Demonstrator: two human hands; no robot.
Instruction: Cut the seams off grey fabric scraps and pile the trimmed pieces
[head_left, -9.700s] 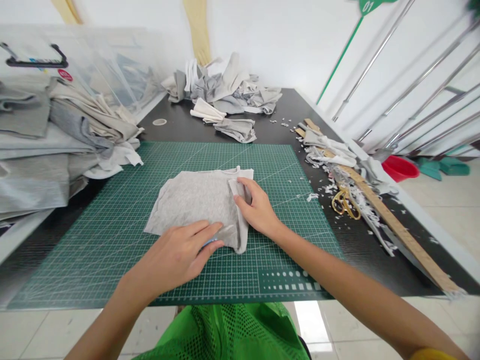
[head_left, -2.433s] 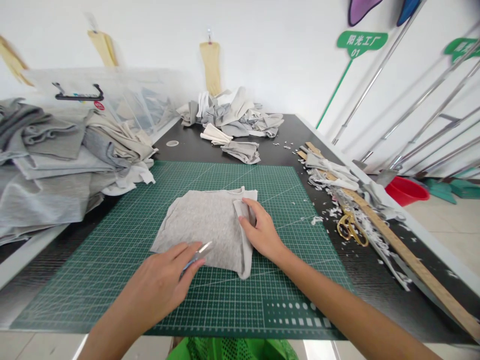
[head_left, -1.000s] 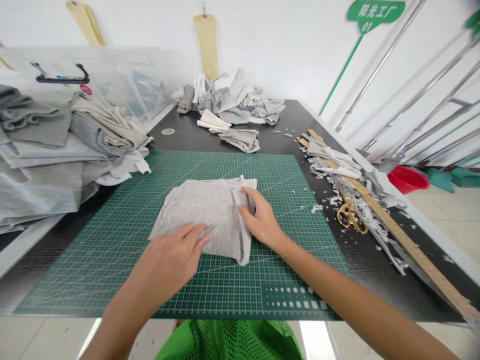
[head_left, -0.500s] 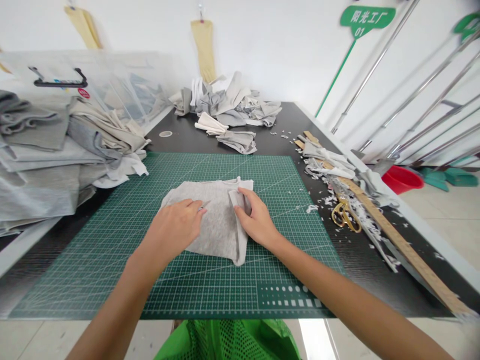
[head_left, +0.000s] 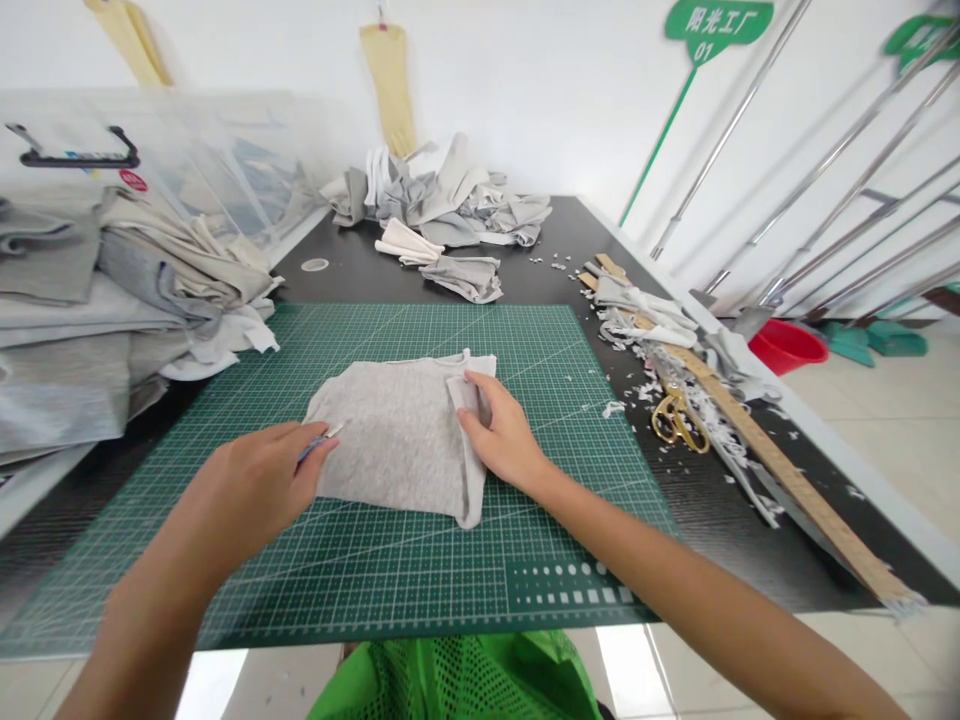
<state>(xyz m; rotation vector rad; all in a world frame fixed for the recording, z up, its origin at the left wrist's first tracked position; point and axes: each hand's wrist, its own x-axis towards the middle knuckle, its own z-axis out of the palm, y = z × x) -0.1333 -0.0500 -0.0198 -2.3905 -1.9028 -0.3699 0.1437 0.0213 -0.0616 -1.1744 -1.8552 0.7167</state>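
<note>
Since the grey knit shirt [head_left: 390,440] lies flat on the green cutting mat [head_left: 375,600], the right hand [head_left: 504,432] can press on its folded edge, apparently to pin it, while the left hand [head_left: 251,475], well apart, pinches a small blade [head_left: 321,440] just at the shirt's edge. Gold scissors [head_left: 679,420] and a wooden ruler [head_left: 795,482] lie among scraps [head_left: 712,415] on the desk [head_left: 540,240].
</note>
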